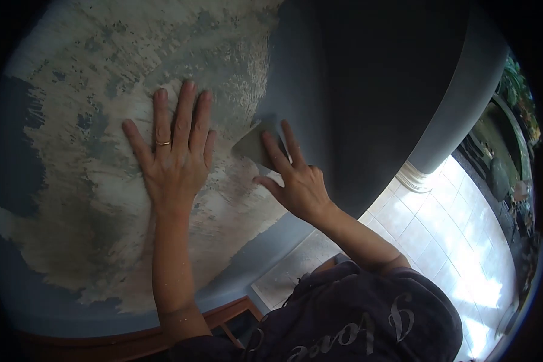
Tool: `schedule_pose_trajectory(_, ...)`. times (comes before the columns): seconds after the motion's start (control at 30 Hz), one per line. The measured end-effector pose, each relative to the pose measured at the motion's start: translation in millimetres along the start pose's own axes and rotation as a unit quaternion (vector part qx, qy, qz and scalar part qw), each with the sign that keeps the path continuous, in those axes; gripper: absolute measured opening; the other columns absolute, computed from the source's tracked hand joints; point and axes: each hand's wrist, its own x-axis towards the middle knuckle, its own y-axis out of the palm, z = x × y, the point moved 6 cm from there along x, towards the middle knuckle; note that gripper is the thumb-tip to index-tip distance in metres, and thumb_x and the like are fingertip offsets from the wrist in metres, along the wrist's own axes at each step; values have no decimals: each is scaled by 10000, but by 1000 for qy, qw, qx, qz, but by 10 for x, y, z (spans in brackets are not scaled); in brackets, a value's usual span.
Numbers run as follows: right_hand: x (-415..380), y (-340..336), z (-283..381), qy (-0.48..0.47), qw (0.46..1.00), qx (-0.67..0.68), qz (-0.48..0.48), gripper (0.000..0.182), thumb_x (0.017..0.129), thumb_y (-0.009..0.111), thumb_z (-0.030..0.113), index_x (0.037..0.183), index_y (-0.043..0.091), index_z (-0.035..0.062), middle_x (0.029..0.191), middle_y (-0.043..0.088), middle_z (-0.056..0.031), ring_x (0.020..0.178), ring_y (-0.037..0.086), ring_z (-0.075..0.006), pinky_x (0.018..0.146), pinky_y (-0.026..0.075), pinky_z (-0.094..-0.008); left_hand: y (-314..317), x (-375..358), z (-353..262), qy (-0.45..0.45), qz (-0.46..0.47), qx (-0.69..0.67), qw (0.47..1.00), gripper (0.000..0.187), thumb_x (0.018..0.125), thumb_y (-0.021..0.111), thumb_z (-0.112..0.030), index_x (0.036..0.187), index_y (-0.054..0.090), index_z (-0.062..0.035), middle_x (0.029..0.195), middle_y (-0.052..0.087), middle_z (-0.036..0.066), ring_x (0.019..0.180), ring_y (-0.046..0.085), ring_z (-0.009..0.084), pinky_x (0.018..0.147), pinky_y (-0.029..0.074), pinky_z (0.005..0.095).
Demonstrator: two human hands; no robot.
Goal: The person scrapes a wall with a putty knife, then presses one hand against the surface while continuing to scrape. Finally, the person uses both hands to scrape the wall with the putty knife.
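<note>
My left hand (178,157) lies flat on the patchy wall (102,199), fingers spread, a ring on one finger. To its right, my right hand (295,181) presses a thin greyish sheet or pad (256,146) to the wall with its fingertips, thumb held apart. The sheet sits near the boundary between the pale, scraped-looking patch and the smooth blue-grey paint (295,78). Part of the sheet is hidden under my right fingers.
A dark curved surface (392,78) rises at the right, beside a pale column base (413,178). Sunlit floor tiles (434,241) and greenery (516,78) lie beyond. A brown wooden frame (244,306) shows at the bottom.
</note>
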Motion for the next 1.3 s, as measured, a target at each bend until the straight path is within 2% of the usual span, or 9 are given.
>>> schedule_pose_trajectory(0.07, -34, 2, -99, 47, 999, 3, -2, 559, 867, 606, 217, 1365, 380, 98, 1389, 344, -263, 749, 670, -367, 532, 574, -389, 4, -12, -3, -6, -1, -3, 1000, 586, 880, 470, -494, 1416, 313, -318, 1486, 285, -75, 1378, 249, 218, 1112, 71, 606)
schedule_pose_trajectory(0.2, -15, 6, -362, 86, 986, 119, -72, 577, 863, 619, 175, 1385, 375, 159, 1115, 540, -262, 738, 659, -367, 580, 567, -418, 18, -30, -5, -15, 2, -1, 1000, 574, 882, 457, -503, 1413, 315, -337, 1482, 291, -85, 1375, 254, 210, 1119, 69, 590)
schedule_pose_trajectory(0.23, 8, -41, -338, 71, 985, 120, -100, 582, 851, 631, 135, 1380, 393, 185, 986, 535, -229, 687, 644, -344, 609, 564, -424, 17, -33, -2, -17, 4, -1, 1000, 570, 883, 454, -504, 1412, 316, -341, 1481, 293, -87, 1375, 255, 210, 1121, 68, 587)
schedule_pose_trajectory(0.33, 46, -11, -335, 94, 980, 161, -72, 578, 838, 643, 104, 1365, 420, 188, 974, 500, -216, 667, 627, -324, 610, 566, -418, 30, -35, -9, -20, 5, 0, 1000, 562, 886, 448, -504, 1410, 317, -347, 1479, 295, -90, 1375, 254, 210, 1121, 66, 587)
schedule_pose_trajectory(0.43, 48, -22, -206, 92, 979, 178, -41, 569, 828, 647, 80, 1349, 443, 185, 1008, 456, -216, 656, 606, -304, 606, 562, -426, 35, -53, -28, -20, 1, -4, 1000, 561, 887, 446, -501, 1410, 318, -346, 1479, 294, -94, 1374, 255, 209, 1121, 69, 587)
schedule_pose_trajectory(0.63, 122, -138, -80, 15, 990, 27, -139, 526, 816, 638, 55, 1304, 490, 180, 1236, 383, -274, 824, 639, -408, 683, 601, -417, 21, -19, -40, -3, -10, 16, 1000, 540, 899, 424, -494, 1404, 349, -317, 1465, 332, -60, 1377, 248, 241, 1125, 71, 573)
schedule_pose_trajectory(0.73, 183, -163, -42, -24, 991, 23, -127, 504, 815, 613, 22, 1285, 510, 171, 1368, 313, -275, 898, 625, -444, 680, 609, -392, 23, -8, -30, -3, -14, 11, 1000, 528, 906, 416, -490, 1401, 353, -319, 1463, 336, -61, 1377, 249, 240, 1124, 72, 574)
schedule_pose_trajectory(0.93, 274, 6, -121, -75, 994, 1, -83, 622, 745, 514, -115, 1290, 512, 182, 1435, 321, -181, 833, 672, -333, 608, 611, -331, 31, 27, -11, -5, -3, 16, 1000, 503, 925, 382, -479, 1404, 346, -327, 1465, 330, -66, 1374, 256, 243, 1124, 73, 572)
schedule_pose_trajectory(1.3, 458, -91, -136, -129, 988, -59, -59, 695, 723, 511, -126, 1329, 467, 211, 1430, 372, -83, 709, 686, -238, 546, 604, -287, 75, 61, 5, -2, -4, 23, 1000, 499, 936, 344, -481, 1410, 335, -324, 1468, 327, -59, 1376, 251, 250, 1118, 76, 584)
